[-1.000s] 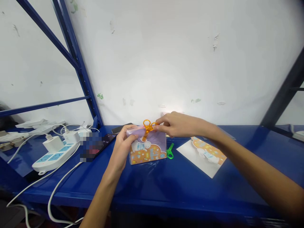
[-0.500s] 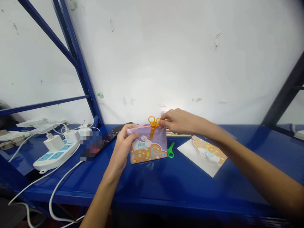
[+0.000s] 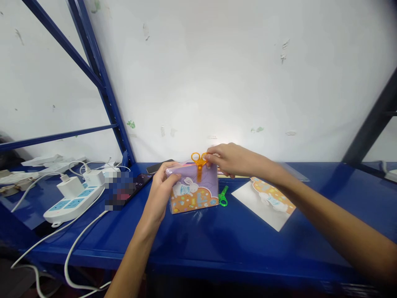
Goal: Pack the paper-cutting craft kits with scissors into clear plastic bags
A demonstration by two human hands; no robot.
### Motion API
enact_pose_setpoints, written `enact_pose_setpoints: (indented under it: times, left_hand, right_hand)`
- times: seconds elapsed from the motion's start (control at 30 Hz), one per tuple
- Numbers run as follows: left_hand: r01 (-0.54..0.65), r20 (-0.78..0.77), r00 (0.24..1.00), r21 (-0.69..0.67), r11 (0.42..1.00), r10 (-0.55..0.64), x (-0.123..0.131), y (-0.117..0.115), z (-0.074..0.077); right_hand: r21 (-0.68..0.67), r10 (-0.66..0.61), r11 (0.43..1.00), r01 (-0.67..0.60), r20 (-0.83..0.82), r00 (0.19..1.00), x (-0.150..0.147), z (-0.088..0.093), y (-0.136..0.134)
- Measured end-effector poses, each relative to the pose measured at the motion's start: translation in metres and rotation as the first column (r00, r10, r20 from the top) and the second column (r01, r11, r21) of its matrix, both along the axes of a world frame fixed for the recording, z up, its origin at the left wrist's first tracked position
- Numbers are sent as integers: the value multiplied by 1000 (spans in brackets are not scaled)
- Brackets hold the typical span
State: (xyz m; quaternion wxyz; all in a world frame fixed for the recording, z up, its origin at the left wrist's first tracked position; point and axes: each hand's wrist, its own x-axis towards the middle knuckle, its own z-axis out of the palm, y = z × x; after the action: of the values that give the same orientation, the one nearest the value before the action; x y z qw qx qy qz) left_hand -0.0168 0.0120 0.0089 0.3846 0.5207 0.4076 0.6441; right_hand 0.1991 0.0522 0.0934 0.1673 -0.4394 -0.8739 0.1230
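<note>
My left hand [image 3: 163, 182] grips the left side of a clear plastic bag, its thumb over the front. Inside the bag is a purple and orange paper pack [image 3: 194, 194] with a white rabbit printed on it. Orange scissors [image 3: 199, 166] hang handles up at the bag's top edge, blades pointing down against the purple part. Whether the blades are inside the bag or in front of it I cannot tell. My right hand [image 3: 225, 159] pinches the right handle loop. Green scissors [image 3: 223, 196] lie on the blue shelf just right of the pack.
A white card with a rabbit print [image 3: 263, 205] lies on the blue shelf [image 3: 192, 244] at right. To the left are a phone [image 3: 133, 188], a white power strip [image 3: 74, 203] with chargers, and loose cables. Another dark phone [image 3: 151, 169] lies behind my left hand. A white wall rises behind.
My right hand has shifted slightly left with the orange scissors, which now hang straighter. My left hand and the bag have stayed in place.
</note>
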Motion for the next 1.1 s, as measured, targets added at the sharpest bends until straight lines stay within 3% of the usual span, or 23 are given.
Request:
enact_pose_setpoints:
  times: [0.13,0.23,0.43,0.6,0.73,0.8,0.97,1.03,1.1]
  left_hand:
    - [-5,8,1000,-5,1000,5,0,1,0]
    - [-10,3,1000,-4,1000,10,1,0,1]
    - [-1,2,1000,-15,1000,1,2,-2,2]
    - [6,-8,1000,0,1000,-6,0,-2,1]
    - [13,-75,997,-28,1000,-15,-7,2,0]
    - [22,-92,995,-30,999,-25,-10,4,-1]
    - [57,60,997,-43,997,-55,-17,1,4]
    - [84,69,995,-96,992,-78,-23,-6,11]
    - [123,-26,991,-160,979,-129,-30,-12,18]
  right_hand:
    - [-45,94,995,-93,23,995,-2,-2,-2]
    - [16,129,991,-130,62,990,-3,-3,-3]
    - [122,67,989,-85,140,988,-2,-6,-2]
    - [135,24,990,-42,130,991,3,0,-4]
    - [261,-72,964,53,65,995,10,1,1]
    - [292,-19,956,9,32,999,13,-2,10]
    - [29,285,958,-284,-132,949,11,-13,32]
    - [-34,307,944,-328,-269,913,8,-21,32]
    - [-113,277,933,-343,-382,881,6,-35,28]
